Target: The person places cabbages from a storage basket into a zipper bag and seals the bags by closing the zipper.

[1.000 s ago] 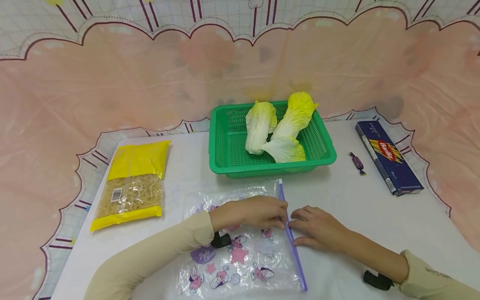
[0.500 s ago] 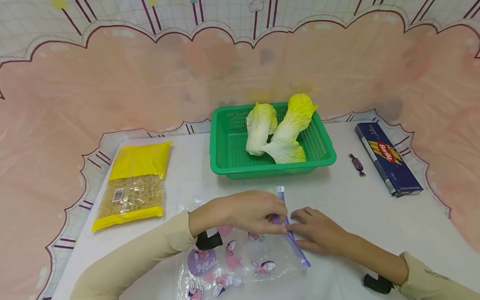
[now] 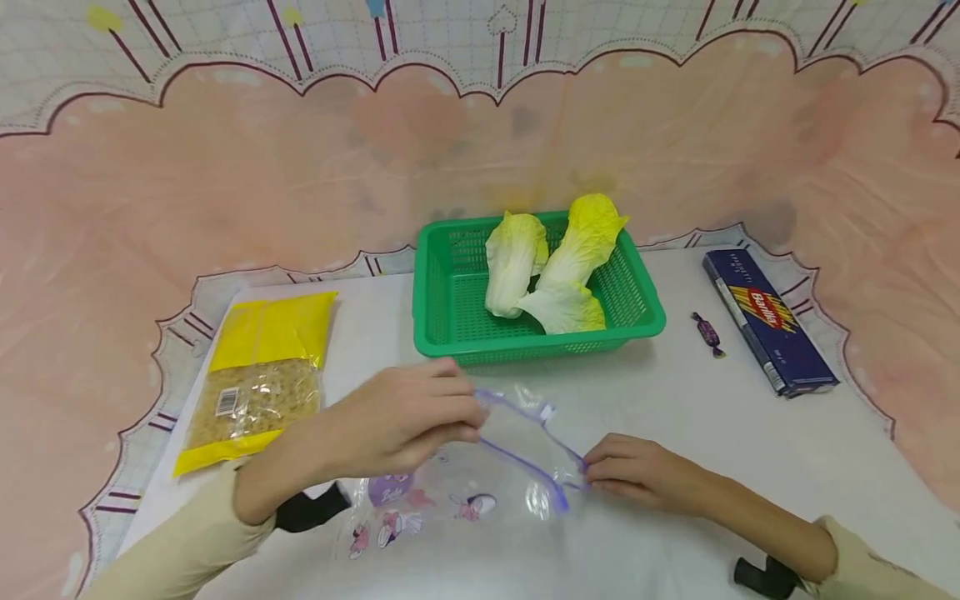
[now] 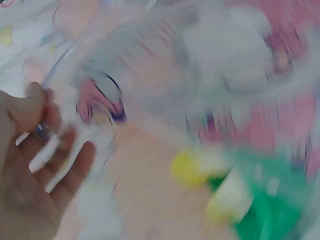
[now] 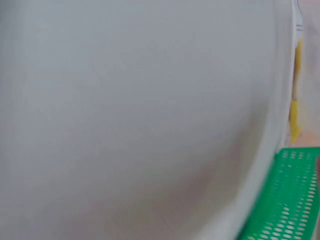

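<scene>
A clear zip bag point(image 3: 472, 507) with pink and purple prints lies over the front of the table, its purple zip edge spread into a gap. My left hand point(image 3: 408, 417) pinches one side of that edge and pulls it up and leftward. At the other end of the zip, my right hand point(image 3: 645, 473) pinches the edge between thumb and fingers. In the left wrist view, the left hand point(image 4: 40, 145) is blurred, with the printed plastic beside it. The right wrist view does not show the right hand.
Behind the bag stands a green basket point(image 3: 457, 346) holding pale cabbage leaves point(image 3: 577, 250). A yellow pasta packet point(image 3: 262, 375) lies at the left. On the right are a wrapped candy point(image 3: 707, 335) and a blue spaghetti box point(image 3: 768, 321).
My left hand has moved left and lifted its side of the zip edge, drawing the bag's mouth apart. The right hand has stayed near its place and now grips the edge.
</scene>
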Available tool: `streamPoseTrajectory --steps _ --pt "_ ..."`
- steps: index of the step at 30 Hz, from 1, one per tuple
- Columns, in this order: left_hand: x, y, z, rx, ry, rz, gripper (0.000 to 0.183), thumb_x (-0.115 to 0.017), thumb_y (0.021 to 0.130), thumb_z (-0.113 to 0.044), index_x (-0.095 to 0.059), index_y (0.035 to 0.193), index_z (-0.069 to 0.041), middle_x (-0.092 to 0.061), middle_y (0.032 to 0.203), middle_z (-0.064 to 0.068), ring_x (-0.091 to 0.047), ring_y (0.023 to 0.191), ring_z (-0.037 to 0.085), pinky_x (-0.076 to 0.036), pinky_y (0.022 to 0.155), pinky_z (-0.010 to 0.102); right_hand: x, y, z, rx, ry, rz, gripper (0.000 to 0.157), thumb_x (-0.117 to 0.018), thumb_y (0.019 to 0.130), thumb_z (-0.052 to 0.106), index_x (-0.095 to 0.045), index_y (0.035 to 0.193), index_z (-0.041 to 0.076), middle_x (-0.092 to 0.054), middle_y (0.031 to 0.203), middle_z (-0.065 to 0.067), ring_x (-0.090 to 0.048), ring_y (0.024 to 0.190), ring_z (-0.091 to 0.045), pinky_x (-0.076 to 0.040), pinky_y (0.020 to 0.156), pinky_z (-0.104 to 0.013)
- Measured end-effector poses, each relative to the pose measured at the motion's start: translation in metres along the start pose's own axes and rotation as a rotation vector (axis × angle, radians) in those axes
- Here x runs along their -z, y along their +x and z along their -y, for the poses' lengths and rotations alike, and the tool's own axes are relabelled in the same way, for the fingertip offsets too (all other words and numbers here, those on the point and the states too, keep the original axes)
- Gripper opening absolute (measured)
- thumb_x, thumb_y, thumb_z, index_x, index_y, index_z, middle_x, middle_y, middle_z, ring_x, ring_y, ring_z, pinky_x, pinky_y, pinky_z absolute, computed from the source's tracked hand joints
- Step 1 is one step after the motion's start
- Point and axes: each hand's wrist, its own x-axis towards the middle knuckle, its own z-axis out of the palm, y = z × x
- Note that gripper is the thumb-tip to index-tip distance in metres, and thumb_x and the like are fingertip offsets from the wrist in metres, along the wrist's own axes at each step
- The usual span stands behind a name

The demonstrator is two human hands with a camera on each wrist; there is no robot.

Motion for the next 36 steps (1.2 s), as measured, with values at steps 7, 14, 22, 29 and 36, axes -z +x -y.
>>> streamPoseTrajectory --steps 7,14,22,29,36 --pt "0.032 -0.033 -0.008 0.213 -0.087 -0.007 0.013 -0.067 0.091 -0.021 -0.056 0.087 -0.025 -0.046 0.077 -0.018 -0.039 0.085 -0.003 -0.034 0.068 0.009 0.013 0.019 0.014 0.026 -0.071 -0.083 0.016 -0.058 0.098 0.02 -0.068 0.106 0.011 -0.067 0.102 0.001 -0.059 0.094 -0.006 -0.049 0.091 -0.009" --pt "0.025 -0.036 -0.026 0.171 -0.041 -0.145 0.007 -0.065 0.094 -0.026 -0.062 0.093 -0.02 -0.056 0.092 -0.01 -0.049 0.09 0.004 -0.044 0.079 0.008 0.011 0.021 0.013 -0.03 -0.027 -0.127 0.021 -0.053 0.099 0.025 -0.069 0.102 0.01 -0.066 0.1 0.001 -0.059 0.091 -0.005 -0.049 0.087 -0.007" --pt "0.023 -0.04 -0.043 0.322 0.017 -0.232 0.019 -0.057 0.094 -0.035 -0.067 0.092 -0.019 -0.058 0.108 -0.001 -0.057 0.084 0.006 -0.048 0.075 0.005 0.002 0.023 0.012 -0.013 -0.027 -0.209 0.02 -0.057 0.098 0.022 -0.069 0.102 0.008 -0.066 0.1 -0.001 -0.06 0.091 -0.006 -0.05 0.088 -0.008" --pt "0.018 -0.043 -0.052 0.337 0.16 -0.247 0.039 -0.045 0.097 -0.043 -0.073 0.095 -0.017 -0.066 0.101 -0.003 -0.064 0.087 0.01 -0.054 0.081 0.014 0.0 0.034 0.014 0.042 -0.015 -0.29 0.02 -0.059 0.097 0.02 -0.069 0.105 0.005 -0.066 0.101 -0.005 -0.062 0.092 -0.011 -0.051 0.088 -0.01" --pt "0.013 -0.041 -0.06 0.342 0.148 -0.336 0.026 -0.058 0.093 -0.038 -0.072 0.101 -0.017 -0.07 0.101 -0.004 -0.066 0.091 0.011 -0.052 0.087 0.012 0.003 0.048 0.019 0.013 0.021 -0.259 0.021 -0.061 0.096 0.016 -0.067 0.113 0.006 -0.065 0.105 -0.006 -0.062 0.097 -0.011 -0.049 0.093 -0.011"
